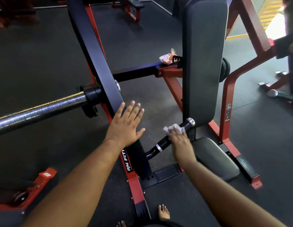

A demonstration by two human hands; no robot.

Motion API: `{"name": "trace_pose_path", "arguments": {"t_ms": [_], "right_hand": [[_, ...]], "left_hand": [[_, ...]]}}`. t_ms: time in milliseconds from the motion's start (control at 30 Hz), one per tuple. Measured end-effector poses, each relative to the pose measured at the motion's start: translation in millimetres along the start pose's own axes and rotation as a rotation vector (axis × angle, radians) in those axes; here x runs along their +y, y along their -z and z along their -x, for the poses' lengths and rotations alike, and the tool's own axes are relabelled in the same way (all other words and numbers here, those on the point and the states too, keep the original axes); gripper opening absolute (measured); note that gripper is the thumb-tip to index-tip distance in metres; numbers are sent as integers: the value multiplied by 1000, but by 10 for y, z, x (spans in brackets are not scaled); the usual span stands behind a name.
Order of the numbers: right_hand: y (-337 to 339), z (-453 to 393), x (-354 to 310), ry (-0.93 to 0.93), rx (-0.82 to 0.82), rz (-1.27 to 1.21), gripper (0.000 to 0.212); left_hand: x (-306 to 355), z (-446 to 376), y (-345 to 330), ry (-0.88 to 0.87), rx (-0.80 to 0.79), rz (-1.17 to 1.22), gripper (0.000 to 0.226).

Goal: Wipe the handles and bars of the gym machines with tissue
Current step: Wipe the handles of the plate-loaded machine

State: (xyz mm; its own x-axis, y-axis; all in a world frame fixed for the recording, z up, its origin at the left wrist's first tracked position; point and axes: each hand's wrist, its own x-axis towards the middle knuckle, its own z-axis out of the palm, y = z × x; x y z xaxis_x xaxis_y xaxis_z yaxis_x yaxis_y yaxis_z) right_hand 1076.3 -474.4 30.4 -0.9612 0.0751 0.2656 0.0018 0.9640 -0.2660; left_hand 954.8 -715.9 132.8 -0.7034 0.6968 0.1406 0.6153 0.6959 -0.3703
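right hand point(178, 138) motion-blurred, hiding the handle point(173, 136) middle and most of the tissue point(172, 128), chrome bar point(39, 110) cut off at 9 o'clock

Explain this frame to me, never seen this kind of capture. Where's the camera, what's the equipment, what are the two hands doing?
There is one picture, from a camera worn on a person's head, looking forward and down, so both arms reach in from the bottom edge. No robot is involved.

The equipment is a red and black gym machine with a tall back pad and a seat pad.

The left hand rests flat, fingers straight, on the machine's black arm; a chrome weight bar sticks out to the left of that arm.

The right hand presses a white tissue round the black handle beside the seat.

A small wrapper lies on the frame further back. Bare toes show at the bottom.
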Motion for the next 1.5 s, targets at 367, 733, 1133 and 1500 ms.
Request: {"name": "trace_pose_path", "arguments": {"t_ms": [367, 733, 1133, 1500], "right_hand": [[456, -279, 522, 21, -117, 319, 73], [-259, 385, -509, 157, -84, -120, 70], [-299, 367, -510, 446, -182, 186, 72], [407, -90, 230, -76, 253, -79, 51]], "left_hand": [[2, -11, -18, -1, -8, -29, 80], [5, -10, -2, 0, 0, -34, 81], [5, -15, 9, 0, 1, -44, 80], [-4, -23, 0, -3, -4, -40, 80]]}}
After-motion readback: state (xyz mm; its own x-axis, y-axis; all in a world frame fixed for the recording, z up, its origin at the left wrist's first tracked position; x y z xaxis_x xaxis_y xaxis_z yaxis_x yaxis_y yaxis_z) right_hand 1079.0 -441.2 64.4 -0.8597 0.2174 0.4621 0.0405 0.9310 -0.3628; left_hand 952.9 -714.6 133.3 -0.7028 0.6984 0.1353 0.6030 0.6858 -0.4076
